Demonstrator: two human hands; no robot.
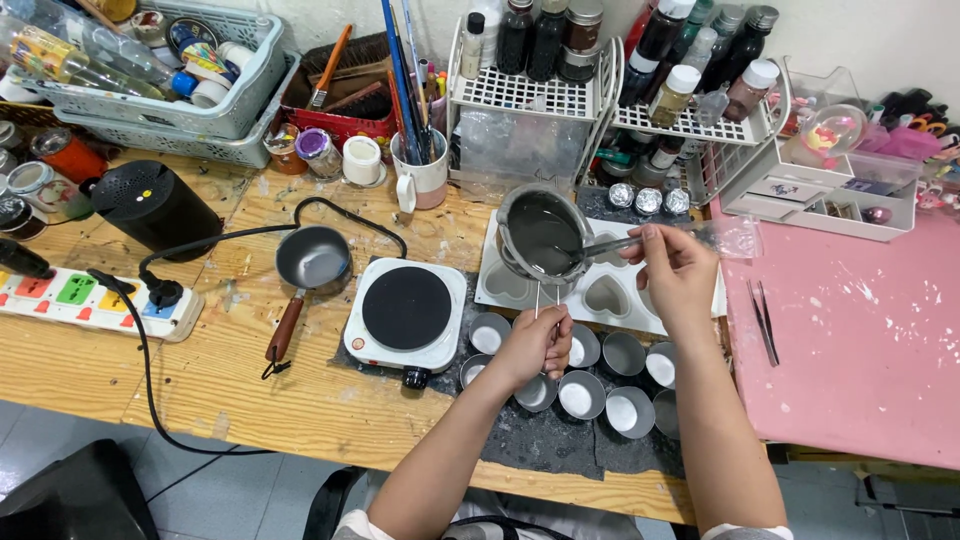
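My left hand (535, 345) grips the thin wire handle of a small metal melting pot (541, 235), holding it above a white heart-shaped mould tray (600, 297). The pot holds a dark grey liquid. My right hand (678, 270) pinches a clear stirring rod (612, 243) whose tip dips into the pot's liquid. Under and around my left hand stand several small round metal tins (583, 394), some with white filling. A white single-burner hot plate (407, 310) with a black top sits just left of the tins.
A small grey saucepan (313, 262) with a wooden handle lies left of the hot plate. A black cylinder (155, 205) and a power strip (95, 300) sit far left. Wire racks of bottles (690, 70) and a mug of brushes (420, 165) line the back. Tweezers (764, 320) lie on the pink mat.
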